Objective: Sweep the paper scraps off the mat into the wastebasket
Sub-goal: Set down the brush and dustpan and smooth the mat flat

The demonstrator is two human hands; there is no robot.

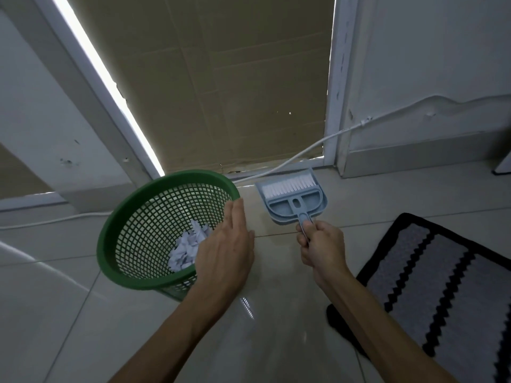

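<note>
Pale tiled floor by a doorway, mat at the right edge.
Green mesh wastebasket, tilted, holds white paper scraps; bare tile lies between it and the mat. Left hand rests flat-fingered against its rim. Right hand grips the blue dustpan-and-brush set by its handle, bristles pointing toward the door.

A green lattice wastebasket holds white paper scraps. The dustpan and brush are pale blue, bristles white. The mat shows black-edged grey zigzag stripes.
</note>
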